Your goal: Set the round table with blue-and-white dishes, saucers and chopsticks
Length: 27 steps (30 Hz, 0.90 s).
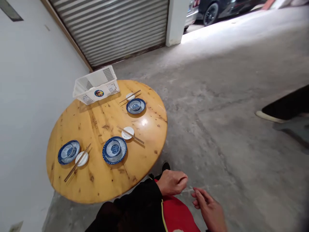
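Observation:
My left hand (pixel 172 182) is closed in a fist just off the table's near right edge, over my red clothing. Whatever it may hold is hidden. To its right is my right hand (pixel 209 207), its thumb and fingertips drawn together in a pinch; I cannot make out anything between them. The hands are close but apart, and neither touches the tableware. Nearest to them on the round wooden table (pixel 96 180) stands a blue-rimmed plate (pixel 104 151) bearing a glass-like bowl (pixel 115 149). Beside it, chopsticks (pixel 137 138) lie across a small white dish (pixel 127 130).
Two similar settings have plates (pixel 60 158) (pixel 143 109), bowls, small dishes and chopsticks. A white plastic basket (pixel 106 91) stands at the table's far edge. A wall (pixel 24 96) borders the left, a roller shutter (pixel 120 29) the back. Someone's shoe (pixel 270 116) is at right on the concrete floor.

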{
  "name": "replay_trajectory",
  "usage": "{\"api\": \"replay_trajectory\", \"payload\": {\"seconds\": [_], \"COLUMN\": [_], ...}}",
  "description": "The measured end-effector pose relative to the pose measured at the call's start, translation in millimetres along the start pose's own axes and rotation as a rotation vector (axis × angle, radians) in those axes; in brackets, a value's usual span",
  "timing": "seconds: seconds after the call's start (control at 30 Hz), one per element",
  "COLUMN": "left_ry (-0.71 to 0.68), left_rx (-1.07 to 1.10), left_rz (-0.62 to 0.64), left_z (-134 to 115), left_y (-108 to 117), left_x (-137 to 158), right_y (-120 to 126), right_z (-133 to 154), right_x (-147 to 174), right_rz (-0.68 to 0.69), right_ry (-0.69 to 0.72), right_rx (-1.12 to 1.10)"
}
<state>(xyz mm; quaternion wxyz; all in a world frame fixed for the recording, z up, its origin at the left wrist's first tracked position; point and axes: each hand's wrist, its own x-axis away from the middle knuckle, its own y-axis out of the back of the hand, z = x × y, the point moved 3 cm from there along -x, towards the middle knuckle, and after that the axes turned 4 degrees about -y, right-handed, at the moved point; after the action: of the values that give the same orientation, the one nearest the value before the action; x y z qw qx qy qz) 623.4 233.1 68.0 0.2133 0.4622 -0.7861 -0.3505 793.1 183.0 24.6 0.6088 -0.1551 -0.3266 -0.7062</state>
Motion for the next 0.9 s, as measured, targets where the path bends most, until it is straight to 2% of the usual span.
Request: {"api": "replay_trajectory", "payload": {"seconds": [0.1,0.2,0.33,0.5,0.6,0.77,0.9], "left_ry": [0.044,0.106,0.168,0.266,0.335,0.514,0.591], "left_rx": [0.027,0.041,0.071,0.096,0.118,0.1,0.036], "left_rz": [-0.052,-0.092,-0.146,-0.242,-0.331,-0.51,-0.534], "left_z": [2,8,16,34,47,60,64], "left_y": [12,27,41,52,68,98,111], "left_x": [-57,-98,-136,-195,-244,-333,-398], "right_y": [33,52,53,34,30,54,75], "right_z": [38,78,121,172,219,319,382], "right_x": [-45,-85,-130,-198,-250,-342,-413], "right_rz": [-0.01,-0.003,0.063,0.309,0.406,0.426,0.439], "right_ry": [-0.03,-0.046,-0.035,0.033,0.073,0.192,0.226], "right_rx": [0.09,0.113,0.115,0.181,0.217,0.218,0.266]}}
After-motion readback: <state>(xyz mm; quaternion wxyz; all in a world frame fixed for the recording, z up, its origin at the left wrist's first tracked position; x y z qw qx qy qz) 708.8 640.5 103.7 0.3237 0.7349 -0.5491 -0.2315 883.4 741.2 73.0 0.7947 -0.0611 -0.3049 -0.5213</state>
